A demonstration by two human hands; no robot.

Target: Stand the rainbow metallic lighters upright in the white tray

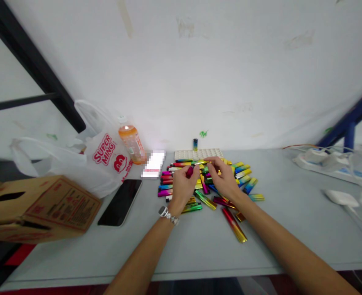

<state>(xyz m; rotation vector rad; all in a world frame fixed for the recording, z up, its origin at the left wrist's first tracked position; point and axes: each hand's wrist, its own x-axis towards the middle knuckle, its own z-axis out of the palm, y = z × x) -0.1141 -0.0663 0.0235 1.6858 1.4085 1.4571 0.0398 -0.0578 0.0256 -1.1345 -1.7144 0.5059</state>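
Observation:
My left hand (183, 182), with a watch at the wrist, is closed around a magenta shiny lighter-like tube (190, 171). My right hand (224, 176) has its thumb and index finger curled at the end of a yellow shiny lighter-like tube (200, 162), which lies between the two hands. Around and beneath both hands spreads a pile of similar tubes (205, 199) in red, blue, green, magenta and gold, some with black or white ends. Behind them lies a white gridded rack (181, 155); one blue and yellow tube (195, 144) stands upright at it.
On the left are a cardboard box (61, 205), a black phone (120, 203), a white plastic bag (107, 164), an orange drink bottle (132, 141) and a blurred-out white item (154, 164). A power strip (325, 164) and white charger (342, 198) with cables lie right.

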